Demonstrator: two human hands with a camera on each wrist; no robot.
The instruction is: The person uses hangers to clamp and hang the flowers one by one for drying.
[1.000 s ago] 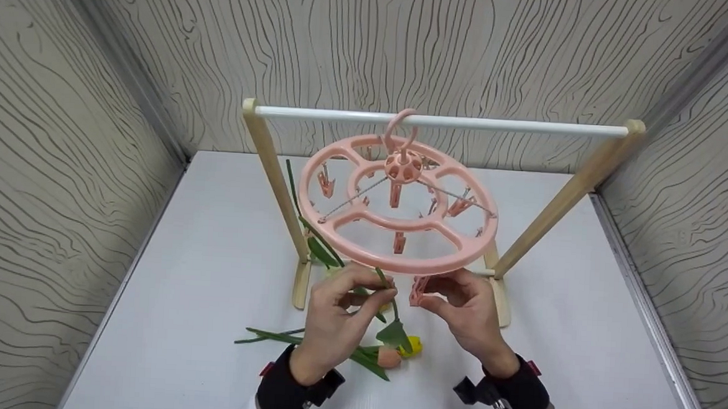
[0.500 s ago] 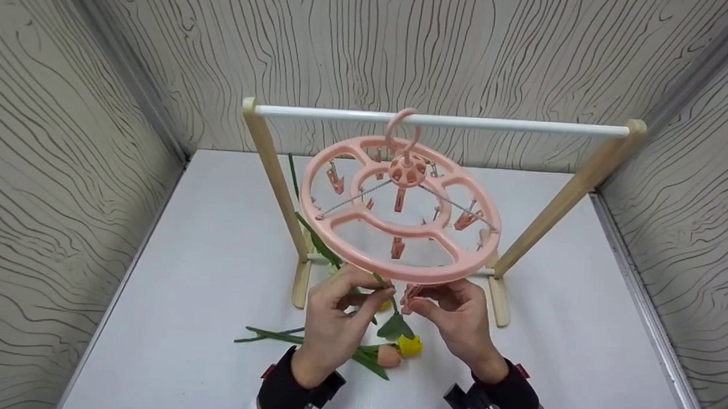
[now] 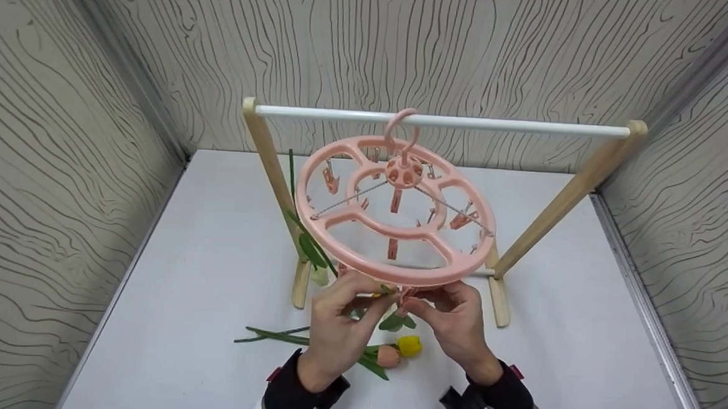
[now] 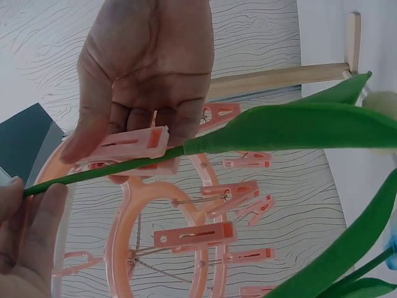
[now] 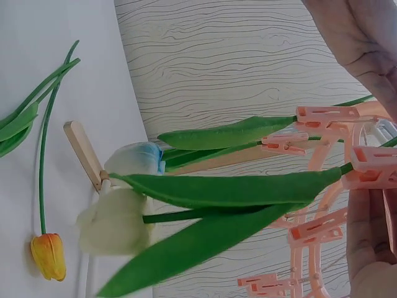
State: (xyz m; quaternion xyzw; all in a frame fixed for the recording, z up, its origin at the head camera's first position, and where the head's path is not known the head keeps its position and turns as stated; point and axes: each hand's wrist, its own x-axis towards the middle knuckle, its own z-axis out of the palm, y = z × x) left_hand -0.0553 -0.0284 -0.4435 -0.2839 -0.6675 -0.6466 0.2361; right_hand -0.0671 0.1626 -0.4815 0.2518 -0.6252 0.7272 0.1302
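Note:
My left hand [image 3: 342,319] pinches the green stem [image 4: 105,172] of an artificial tulip near its end. Its white blossom [image 5: 115,223] hangs down beneath broad green leaves [image 4: 279,127]. Close by on the right, my right hand [image 3: 454,321] squeezes a pink clothespin [image 4: 127,146] between thumb and fingers. In the left wrist view the stem passes along the clothespin's gap; whether the pin bites on it cannot be told. The clothespin hangs from the near rim of a round pink clip hanger [image 3: 385,271].
The hanger hooks over a white rod [image 3: 499,124] on a wooden stand [image 3: 544,204]. A blue-and-white tulip [image 5: 133,158] hangs from clips at the left. A yellow tulip [image 3: 409,345] and a peach tulip [image 3: 388,356] lie on the white table [image 3: 178,294]. Several other clothespins dangle around.
Both hands have drawn together: the right hand moved left with the clothespin, and the left brought the tulip stem up to it. The hanger has tilted and swung slightly.

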